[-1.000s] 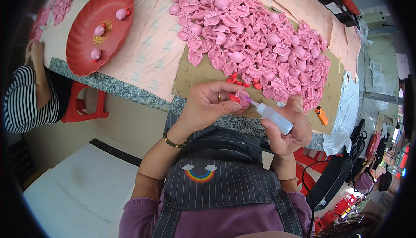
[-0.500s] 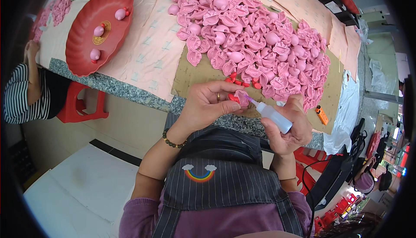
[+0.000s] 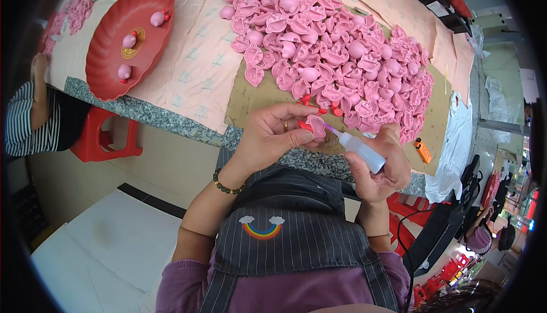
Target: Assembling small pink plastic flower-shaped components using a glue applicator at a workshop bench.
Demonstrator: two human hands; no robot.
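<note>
Between the fingertips of my left hand (image 3: 270,133) is a pink hollow plastic shell piece (image 3: 316,127), its open side facing up, with a small red part (image 3: 305,125) at its left edge. My right hand (image 3: 384,165) is closed around a small white squeeze bottle (image 3: 365,153), tilted with its thin purple-tinted nozzle (image 3: 333,130) at the rim of the shell. Whether the tip touches the shell is too small to tell. Just beyond my left fingers, several small red parts (image 3: 336,109) lie beside a large heap of pink shell pieces (image 3: 336,51).
On the left a scalloped red tray (image 3: 105,56) carries three pink rounded pieces with red parts. An orange lighter (image 3: 423,150) lies on the brown board (image 3: 242,99) at the right. Crumpled white plastic (image 3: 450,153) hangs over the table's right edge. Another person in striped sleeves (image 3: 20,119) sits far left.
The pink shell has turned in my left fingers, so more of its inside shows. The bottle has shifted very slightly to the right. The person at far left has moved an arm.
</note>
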